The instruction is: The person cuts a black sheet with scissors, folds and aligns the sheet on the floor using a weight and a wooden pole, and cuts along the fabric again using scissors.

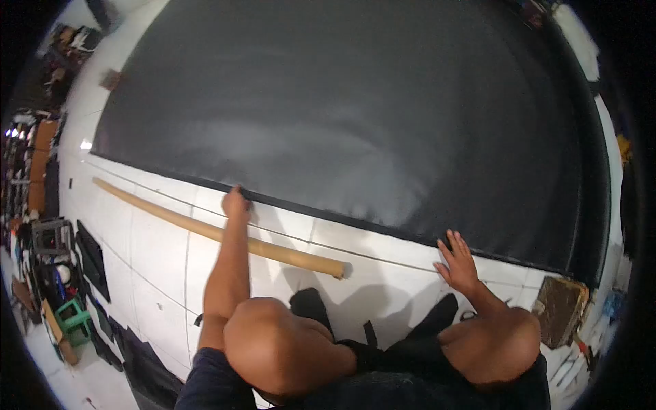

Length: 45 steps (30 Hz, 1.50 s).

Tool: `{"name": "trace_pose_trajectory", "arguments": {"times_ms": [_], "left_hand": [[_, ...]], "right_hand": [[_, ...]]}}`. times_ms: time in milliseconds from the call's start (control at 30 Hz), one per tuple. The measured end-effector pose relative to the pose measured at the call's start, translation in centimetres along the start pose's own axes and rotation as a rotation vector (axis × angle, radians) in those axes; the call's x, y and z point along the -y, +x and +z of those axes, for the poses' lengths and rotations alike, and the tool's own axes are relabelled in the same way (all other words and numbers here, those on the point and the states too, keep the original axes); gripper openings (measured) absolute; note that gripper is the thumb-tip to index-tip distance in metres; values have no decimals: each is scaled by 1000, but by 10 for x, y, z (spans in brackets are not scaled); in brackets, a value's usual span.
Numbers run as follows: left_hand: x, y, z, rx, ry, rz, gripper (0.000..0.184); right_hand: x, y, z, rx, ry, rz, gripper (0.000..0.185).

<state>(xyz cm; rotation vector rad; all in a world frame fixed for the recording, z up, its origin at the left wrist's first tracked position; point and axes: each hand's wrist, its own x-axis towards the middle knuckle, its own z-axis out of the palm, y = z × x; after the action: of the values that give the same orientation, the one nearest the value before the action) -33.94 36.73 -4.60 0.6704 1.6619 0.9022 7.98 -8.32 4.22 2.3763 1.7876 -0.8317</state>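
Observation:
A large black sheet point(328, 102) lies spread over the white tiled floor. My left hand point(237, 203) is closed at the sheet's near edge, with its fingers bent around something dark that is too small to make out. Farther right, my right hand point(458, 261) rests with spread fingers, its fingertips on the sheet's near edge. A long cardboard tube point(294, 256) lies on the floor between my body and the sheet, passing beneath my left forearm. Between the tube and the sheet runs a long thin rod or line point(376, 258).
A brown block point(562, 311) sits at the sheet's near right corner, with tools beside it. A green stool point(73, 318), dark scraps point(140, 362) and cluttered shelves point(42, 167) are on the left. My bent knees and dark-covered feet are close to the tube.

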Motion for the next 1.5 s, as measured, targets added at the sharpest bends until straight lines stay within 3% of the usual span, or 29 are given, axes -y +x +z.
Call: {"name": "trace_pose_trajectory", "arguments": {"times_ms": [67, 133, 267, 367, 433, 500, 567, 600, 700, 733, 767, 833, 867, 900, 967, 1000, 1033, 1067, 1133, 1167, 1200, 1267, 1333, 1367, 1433, 1500], "left_hand": [[0, -18, 9, -56, -7, 110, 21], [-4, -28, 21, 26, -392, -26, 16], [3, -24, 9, 135, -525, -137, 25], [4, -21, -8, 205, -498, -146, 28], [-1, -29, -15, 130, -221, -138, 25], [-3, -27, -45, 62, 118, 91, 29], [-17, -48, -67, -378, 570, 548, 42], [-20, -54, -75, -583, 730, 552, 56], [-26, -69, -92, -800, 898, 491, 64], [-29, -76, -88, -798, 882, 303, 72], [-29, -76, -90, -801, 859, 307, 72], [-28, -74, -103, -625, 853, 22, 78], [-21, -67, -108, -624, 845, 37, 78], [-9, -53, -115, -626, 734, -6, 72], [5, -53, -119, -609, 656, -37, 66], [6, -57, -116, -562, 617, 115, 57], [3, -56, -111, -508, 574, 265, 48], [0, -52, -102, -493, 584, 278, 48], [3, -55, -74, -539, 317, 556, 40], [-15, -69, -55, -398, 278, 570, 40], [-17, -61, -35, -420, 300, 612, 44], [-48, -77, 5, -47, 23, 632, 58], [-62, -68, 21, -36, 591, 788, 68], [-61, -68, 26, -34, 576, 793, 68], [-48, -67, 33, 45, 1116, 882, 79], [-28, -62, 29, 117, 1214, 822, 84]], "right_hand": [[8, -4, -4, -5, 10, 16, 61], [6, -9, 3, -79, 2, -20, 62], [-2, -16, 21, -182, 34, 16, 61], [-10, -20, 8, -122, -13, -22, 56], [-22, -11, -22, -96, 72, -83, 40], [5, 4, -96, 228, 99, 111, 39], [30, 15, -153, 246, -21, -19, 42], [44, 23, -166, 251, -146, -139, 44], [92, 56, -175, 231, -251, -279, 50], [104, 71, -154, 199, -203, -353, 52], [119, 87, -127, 164, -155, -425, 55], [177, 100, -85, 153, 21, -480, 67], [199, 106, -50, 37, 66, -598, 71], [224, 111, -23, 28, 105, -616, 77], [261, 103, 14, -199, 13, -613, 75], [268, 103, 19, -211, 27, -592, 75], [274, 104, 21, -80, 67, -473, 72], [277, 105, 21, 56, 105, -358, 69], [266, 103, -4, 40, 77, -288, 66], [256, 102, -14, 32, 34, -240, 63], [240, 109, -12, -62, 63, -234, 63], [214, 119, -23, -157, 69, -195, 62], [199, 126, -46, -209, 63, -187, 62], [191, 129, -56, -221, 103, -111, 62], [171, 136, -67, -251, 133, -30, 61], [144, 144, -65, -282, 72, 81, 62]]}}
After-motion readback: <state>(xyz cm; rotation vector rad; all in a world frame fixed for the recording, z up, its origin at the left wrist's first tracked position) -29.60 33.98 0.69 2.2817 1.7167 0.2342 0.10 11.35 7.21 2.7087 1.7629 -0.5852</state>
